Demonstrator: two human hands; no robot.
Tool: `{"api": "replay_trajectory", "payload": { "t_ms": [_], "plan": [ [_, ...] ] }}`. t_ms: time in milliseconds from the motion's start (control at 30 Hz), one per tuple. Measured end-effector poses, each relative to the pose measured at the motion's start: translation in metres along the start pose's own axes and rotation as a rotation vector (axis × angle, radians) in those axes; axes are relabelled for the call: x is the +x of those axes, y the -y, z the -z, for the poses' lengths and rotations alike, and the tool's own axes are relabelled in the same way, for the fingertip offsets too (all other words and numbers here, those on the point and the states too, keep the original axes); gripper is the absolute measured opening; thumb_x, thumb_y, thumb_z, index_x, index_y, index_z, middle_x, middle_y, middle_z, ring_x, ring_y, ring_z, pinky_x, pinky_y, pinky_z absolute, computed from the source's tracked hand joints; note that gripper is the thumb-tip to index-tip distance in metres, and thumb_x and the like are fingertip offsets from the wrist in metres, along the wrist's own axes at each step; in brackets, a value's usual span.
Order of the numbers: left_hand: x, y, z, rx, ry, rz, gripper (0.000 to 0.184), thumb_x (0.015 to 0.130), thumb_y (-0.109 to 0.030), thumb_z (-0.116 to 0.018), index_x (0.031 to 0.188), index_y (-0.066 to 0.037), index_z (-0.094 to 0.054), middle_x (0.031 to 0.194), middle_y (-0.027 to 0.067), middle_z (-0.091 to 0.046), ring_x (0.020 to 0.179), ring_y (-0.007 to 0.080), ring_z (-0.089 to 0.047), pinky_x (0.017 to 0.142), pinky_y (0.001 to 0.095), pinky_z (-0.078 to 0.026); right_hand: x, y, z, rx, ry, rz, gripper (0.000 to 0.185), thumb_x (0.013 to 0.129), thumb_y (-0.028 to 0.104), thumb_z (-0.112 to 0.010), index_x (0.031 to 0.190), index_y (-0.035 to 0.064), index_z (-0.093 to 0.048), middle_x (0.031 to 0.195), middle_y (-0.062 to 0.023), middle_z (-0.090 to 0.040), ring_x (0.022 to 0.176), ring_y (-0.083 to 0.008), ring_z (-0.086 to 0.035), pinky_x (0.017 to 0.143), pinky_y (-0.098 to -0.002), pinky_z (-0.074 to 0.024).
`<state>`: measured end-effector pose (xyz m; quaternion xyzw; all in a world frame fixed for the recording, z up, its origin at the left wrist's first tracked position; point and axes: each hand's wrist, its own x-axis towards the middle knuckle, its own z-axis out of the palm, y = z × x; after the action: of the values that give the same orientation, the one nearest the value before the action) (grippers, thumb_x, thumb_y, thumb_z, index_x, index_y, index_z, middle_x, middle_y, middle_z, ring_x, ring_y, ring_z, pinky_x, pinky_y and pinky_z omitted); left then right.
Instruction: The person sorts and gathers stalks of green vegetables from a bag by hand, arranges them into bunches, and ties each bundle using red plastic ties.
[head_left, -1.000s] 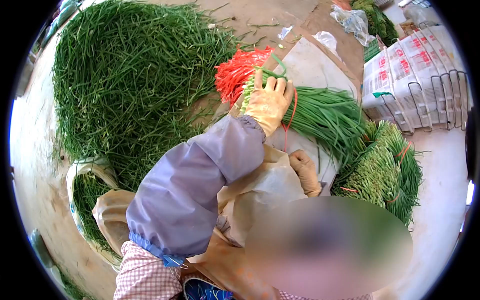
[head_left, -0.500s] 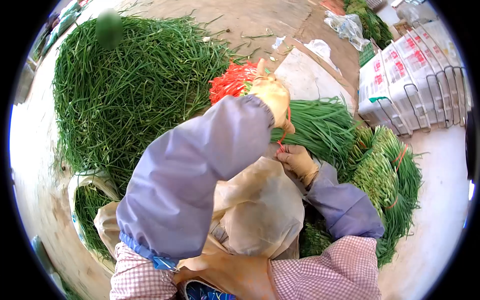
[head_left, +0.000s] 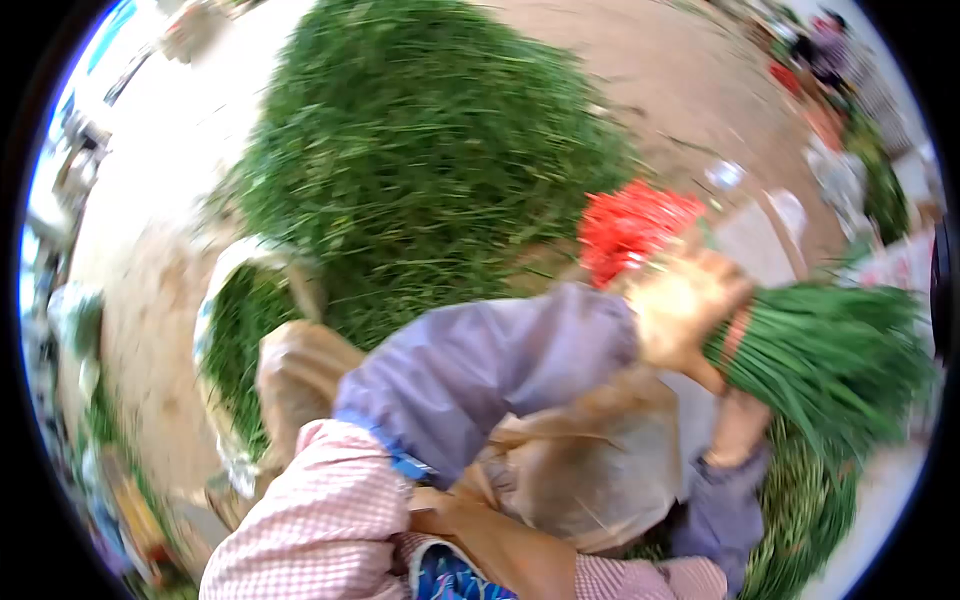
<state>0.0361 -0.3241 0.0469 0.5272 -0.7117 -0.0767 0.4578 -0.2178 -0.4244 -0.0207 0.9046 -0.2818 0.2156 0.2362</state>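
My left hand (head_left: 690, 305), in a pale glove and blurred by motion, is wrapped over the stem end of a bundle of long green stalks (head_left: 835, 355). A red band (head_left: 736, 345) circles the bundle beside its fingers. My right hand (head_left: 740, 425) is just below the band, against the underside of the bundle, its fingers hidden. The bundle's leafy ends fan out to the right. Behind my left hand lies a heap of red ties (head_left: 635, 228).
A large pile of loose green stalks (head_left: 410, 150) lies on the floor ahead. An open sack of greens (head_left: 210, 340) is at the left. More stalks (head_left: 800, 510) lie at the lower right. Another person (head_left: 830, 48) is far off at the upper right.
The view has swung right and tilted. My right hand came up to the red band, which now sits close around the bundle. My left hand has moved over the bundle beside it.
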Motion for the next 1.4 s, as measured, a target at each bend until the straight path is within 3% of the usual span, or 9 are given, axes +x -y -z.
{"api": "replay_trajectory", "payload": {
  "t_ms": [33, 200, 433, 700, 800, 900, 967, 1133, 1400],
  "plan": [
    [0.003, -0.011, 0.009, 0.013, -0.052, -0.013, 0.105, 0.041, -0.045, -0.088, 0.125, 0.002, -0.046, 0.117, 0.0189, -0.052, 0.114, 0.0362, -0.05, 0.108, 0.0545, -0.026, 0.014, 0.002, 0.032, -0.426, 0.148, 0.13, 0.051, 0.089, 0.014, -0.055, 0.138, 0.0069, -0.045, 0.135, -0.0161, -0.051, 0.127, -0.0287, -0.047, 0.108, -0.0417, -0.0373],
    [-0.027, -0.027, 0.016, -0.081, -0.21, 0.193, 0.129, 0.038, -0.026, -0.091, 0.145, 0.001, -0.024, 0.134, 0.0232, -0.039, 0.13, 0.0413, -0.034, 0.111, 0.0571, -0.021, 0.032, 0.007, 0.045, 1.068, 0.148, -0.463, 0.042, 0.088, 0.013, -0.055, 0.129, 0.0049, -0.049, 0.123, -0.0139, -0.054, 0.115, -0.0251, -0.05, 0.099, -0.0384, -0.0394],
    [-0.05, -0.001, -0.025, -0.095, -0.201, 0.281, 0.13, 0.035, -0.038, -0.089, 0.146, -0.009, -0.027, 0.136, 0.0203, -0.037, 0.135, 0.0398, -0.03, 0.112, 0.0571, -0.018, 0.013, 0.036, 0.007, 1.297, 0.287, -0.667, 0.03, 0.088, 0.011, -0.056, 0.116, 0.0021, -0.056, 0.106, -0.0107, -0.059, 0.097, -0.02, -0.053, 0.086, -0.0336, -0.0425],
    [0.028, -0.012, 0.003, 0.206, 0.388, 0.105, 0.077, 0.036, -0.041, -0.087, 0.104, -0.011, -0.064, 0.096, 0.0109, -0.067, 0.102, 0.0333, -0.062, 0.103, 0.0589, -0.032, 0.014, 0.049, 0.02, 1.387, 0.34, -0.673, 0.019, 0.087, 0.01, -0.057, 0.101, -0.0012, -0.064, 0.086, -0.0072, -0.064, 0.077, -0.0142, -0.057, 0.072, -0.0283, -0.0459],
    [0.03, 0.001, 0.016, -0.126, 0.651, 0.164, 0.08, 0.05, -0.043, -0.087, 0.118, -0.008, -0.062, 0.11, 0.0175, -0.066, 0.108, 0.0354, -0.061, 0.098, 0.0421, -0.045, 0.016, 0.068, 0.033, 1.426, 0.388, -0.648, 0.017, 0.087, 0.009, -0.057, 0.096, -0.0024, -0.067, 0.079, -0.0058, -0.066, 0.07, -0.012, -0.059, 0.066, -0.0262, -0.0472],
    [-0.024, 0.044, 0.039, -0.335, -0.046, 0.518, 0.087, 0.071, -0.049, -0.08, 0.136, -0.003, -0.047, 0.13, 0.0226, -0.055, 0.119, 0.0298, -0.056, 0.098, 0.0357, -0.046, -0.002, 0.073, 0.011, 1.394, 0.633, -0.665, 0.02, 0.089, 0.013, -0.057, 0.095, -0.002, -0.069, 0.08, -0.0049, -0.068, 0.072, -0.0115, -0.059, 0.067, -0.0238, -0.047],
    [-0.062, 0.079, 0.05, -0.713, -0.345, 0.609, 0.062, 0.091, -0.033, -0.065, 0.14, -0.002, -0.043, 0.137, 0.0154, -0.052, 0.125, 0.0225, -0.05, 0.105, 0.0322, -0.038, 0.001, 0.068, 0.015, 1.557, 0.707, -0.608, 0.017, 0.089, 0.007, -0.056, 0.094, -0.003, -0.068, 0.083, -0.0051, -0.068, 0.073, -0.0109, -0.059, 0.069, -0.0236, -0.0471],
    [-0.132, 0.105, 0.035, -0.776, -0.503, 0.845, 0.071, 0.099, -0.056, -0.031, 0.146, -0.003, -0.034, 0.152, 0.0114, -0.034, 0.143, 0.0242, -0.024, 0.117, 0.0382, -0.014, 0.023, 0.067, 0.031, 1.62, 0.629, -0.715, 0.016, 0.092, 0.009, -0.056, 0.094, -0.0004, -0.069, 0.063, 0.0027, -0.057, 0.053, -0.0044, -0.047, 0.05, -0.0225, -0.0378],
    [-0.078, 0.091, -0.058, -0.8, -0.41, 0.737, 0.072, 0.097, -0.062, -0.03, 0.147, -0.01, -0.034, 0.152, 0.0155, -0.033, 0.14, 0.0249, -0.029, 0.115, 0.0355, -0.018, 0.037, 0.075, 0.029, 1.649, 0.623, -0.665, 0.016, 0.092, 0.01, -0.056, 0.093, -0.0021, -0.066, 0.057, 0.0046, -0.048, 0.044, -0.0037, -0.037, 0.043, -0.0206, -0.0256]
  ]
}}
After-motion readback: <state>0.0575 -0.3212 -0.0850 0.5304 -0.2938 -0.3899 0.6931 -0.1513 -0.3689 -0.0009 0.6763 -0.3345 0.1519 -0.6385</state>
